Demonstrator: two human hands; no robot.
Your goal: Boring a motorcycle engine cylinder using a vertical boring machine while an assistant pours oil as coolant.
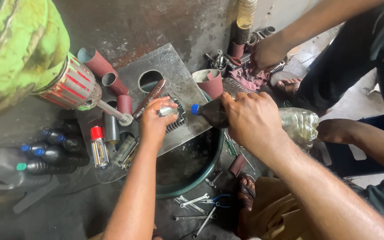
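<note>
A glossy dark plastic bottle (210,113), a shiny, probably metal part (167,111), and a scuffed matt steel plate (174,71).

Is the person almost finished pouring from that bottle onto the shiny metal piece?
Not finished, it seems. The right hand tips a dark bottle, blue cap on, toward a small metal part held in the left hand above a green basin. No liquid shows flowing. Wrenches lie loose on the floor.

Grimy floor (67,213) with wrenches (194,202), bottles (50,155)

Bare forearms, no sleeves; tan trousers, dark sandal.
</note>
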